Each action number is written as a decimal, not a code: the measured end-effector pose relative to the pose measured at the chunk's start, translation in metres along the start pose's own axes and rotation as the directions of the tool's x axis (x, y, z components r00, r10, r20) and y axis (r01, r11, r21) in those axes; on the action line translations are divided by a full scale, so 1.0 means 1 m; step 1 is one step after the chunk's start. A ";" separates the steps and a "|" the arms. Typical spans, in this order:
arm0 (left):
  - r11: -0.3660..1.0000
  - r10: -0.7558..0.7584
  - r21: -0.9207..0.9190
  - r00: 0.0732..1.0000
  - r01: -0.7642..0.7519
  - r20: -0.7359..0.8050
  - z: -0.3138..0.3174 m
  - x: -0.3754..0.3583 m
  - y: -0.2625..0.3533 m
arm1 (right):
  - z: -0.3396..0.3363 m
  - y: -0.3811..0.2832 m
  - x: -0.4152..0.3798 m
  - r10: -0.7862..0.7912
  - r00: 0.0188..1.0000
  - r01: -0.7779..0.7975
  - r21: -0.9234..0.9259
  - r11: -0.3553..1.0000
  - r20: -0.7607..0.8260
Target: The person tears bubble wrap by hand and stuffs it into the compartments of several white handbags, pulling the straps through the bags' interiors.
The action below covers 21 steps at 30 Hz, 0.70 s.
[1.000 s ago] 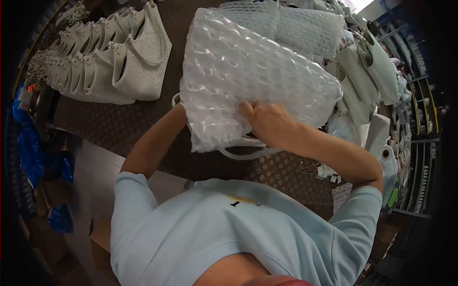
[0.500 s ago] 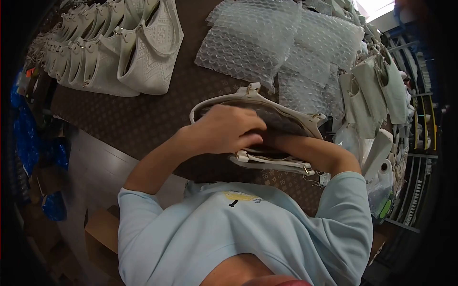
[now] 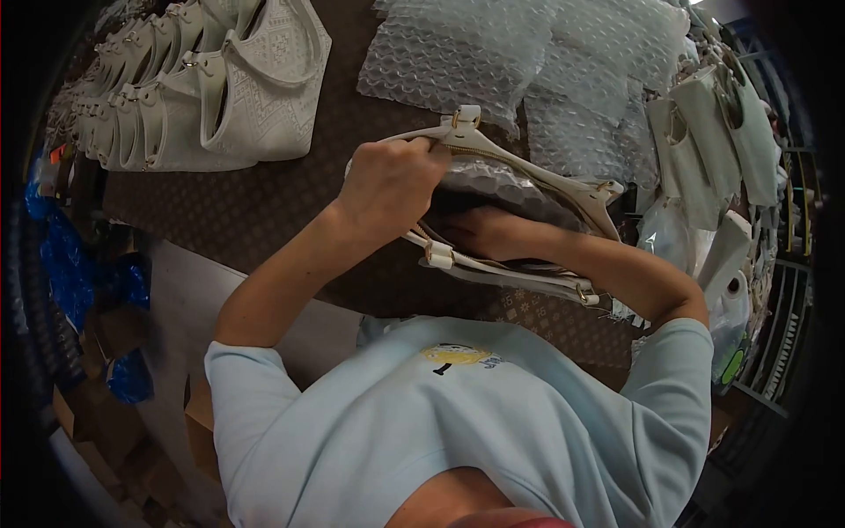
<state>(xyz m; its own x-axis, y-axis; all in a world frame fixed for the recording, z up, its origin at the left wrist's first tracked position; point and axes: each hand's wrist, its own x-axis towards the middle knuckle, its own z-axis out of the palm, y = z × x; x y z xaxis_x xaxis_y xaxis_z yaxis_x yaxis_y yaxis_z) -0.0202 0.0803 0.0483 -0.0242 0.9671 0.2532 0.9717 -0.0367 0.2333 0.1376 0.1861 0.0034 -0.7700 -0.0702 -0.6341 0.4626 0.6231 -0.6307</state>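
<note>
A cream handbag [image 3: 495,151] with gold zip edges lies on the brown table, its mouth spread wide. My left hand [image 3: 393,185] is closed on the bag's rim at its left end, fingertips near a strap loop. My right hand [image 3: 480,231] reaches inside the bag from the right, its fingers lost in the dark interior. Clear bubble wrap [image 3: 497,180] shows inside, along the far wall, just beyond my right hand. Whether my right fingers hold anything cannot be seen.
Rows of cream handbags [image 3: 273,97] stand at the far left. Sheets of bubble wrap [image 3: 449,62] lie behind the bag. More pale bag pieces [image 3: 704,132] are heaped at the right, beside a clear plastic bag [image 3: 726,312]. Cardboard [image 3: 201,422] sits below on the left.
My left hand has moved up from over the bag's opening and gripped its rim. The mouth is wider, and bubble wrap inside shows more. My right hand remains inside.
</note>
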 end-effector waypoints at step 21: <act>0.999 0.052 -0.010 0.991 -0.054 -0.126 0.003 -0.005 0.009 | 0.032 0.048 0.085 -0.018 0.979 0.043 -0.119 0.992 0.201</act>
<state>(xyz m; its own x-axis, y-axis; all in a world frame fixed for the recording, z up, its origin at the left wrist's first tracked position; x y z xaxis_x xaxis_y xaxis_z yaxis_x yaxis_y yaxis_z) -0.0103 0.0754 0.0464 -0.0029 0.9245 0.3812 0.9693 -0.0912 0.2285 0.1085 0.1853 -0.0948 -0.6745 -0.2367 -0.6993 0.3732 0.7080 -0.5995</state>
